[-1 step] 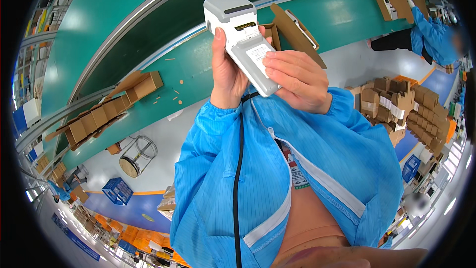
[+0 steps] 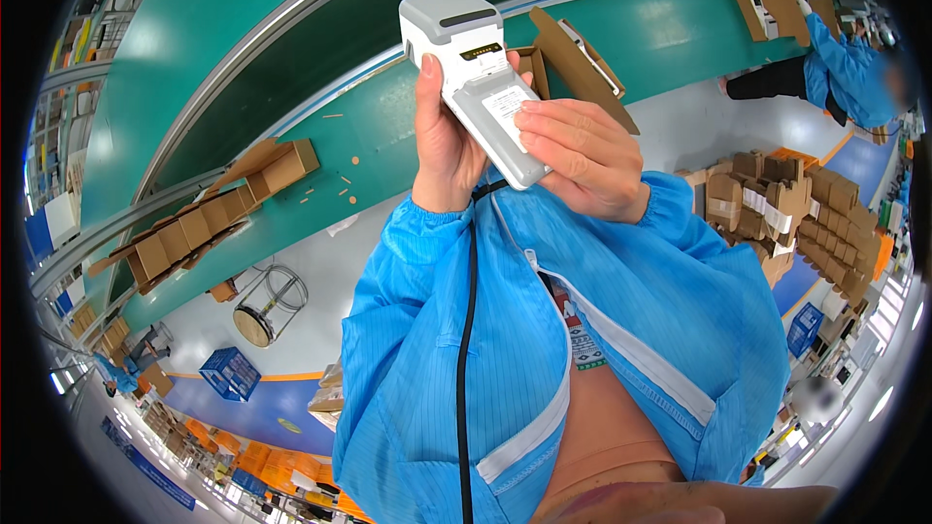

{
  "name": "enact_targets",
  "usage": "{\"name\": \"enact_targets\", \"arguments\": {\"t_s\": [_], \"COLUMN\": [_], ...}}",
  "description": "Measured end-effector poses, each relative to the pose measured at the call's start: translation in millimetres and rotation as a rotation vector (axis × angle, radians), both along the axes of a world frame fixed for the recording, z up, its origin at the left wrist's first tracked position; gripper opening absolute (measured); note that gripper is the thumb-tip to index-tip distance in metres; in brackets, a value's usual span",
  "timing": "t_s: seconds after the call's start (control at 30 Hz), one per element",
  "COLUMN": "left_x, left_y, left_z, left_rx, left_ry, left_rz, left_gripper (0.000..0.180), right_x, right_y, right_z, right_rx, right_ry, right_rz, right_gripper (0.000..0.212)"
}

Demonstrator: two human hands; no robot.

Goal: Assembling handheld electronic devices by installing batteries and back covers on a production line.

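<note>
A white rectangular label [image 2: 505, 103] sits on the grey device [image 2: 476, 78]; brown flattened cartons [image 2: 194, 223] lie left.
</note>
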State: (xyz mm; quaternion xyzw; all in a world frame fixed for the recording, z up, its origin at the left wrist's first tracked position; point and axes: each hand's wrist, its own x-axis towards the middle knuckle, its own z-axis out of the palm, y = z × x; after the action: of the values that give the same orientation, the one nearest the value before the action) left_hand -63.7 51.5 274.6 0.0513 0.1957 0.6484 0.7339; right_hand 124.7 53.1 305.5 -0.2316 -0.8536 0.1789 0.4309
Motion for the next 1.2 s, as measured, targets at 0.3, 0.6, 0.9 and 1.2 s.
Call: {"name": "enact_targets", "arguments": {"t_s": [0.3,0.6,0.9,1.2], "left_x": [7,6,8,11], "left_y": [-1,-3,-10,-9], "left_z": [-1,-5,-9,-14], "left_rx": [0.005,0.029,-0.002,-0.009], "left_ry": [0.036,0.034,-0.036,-0.023], "left_rz": [-0.018,-0.045,-0.113,-0.158], "left_gripper": [0.072,0.075,0.077,0.079], "right_x": [7,9,17,16], "right_y": [1,-3,-5,-15], "right_z": [9,4,-9,-24], "right_rx": [-0.088,-0.24,-0.546,-0.656], "right_ry": [-0.07,-0.031,0.136,0.263], "right_rz": [0.111,0.148,0.296,0.102], "right_gripper": [0.048,0.046,0.061,0.093]}}
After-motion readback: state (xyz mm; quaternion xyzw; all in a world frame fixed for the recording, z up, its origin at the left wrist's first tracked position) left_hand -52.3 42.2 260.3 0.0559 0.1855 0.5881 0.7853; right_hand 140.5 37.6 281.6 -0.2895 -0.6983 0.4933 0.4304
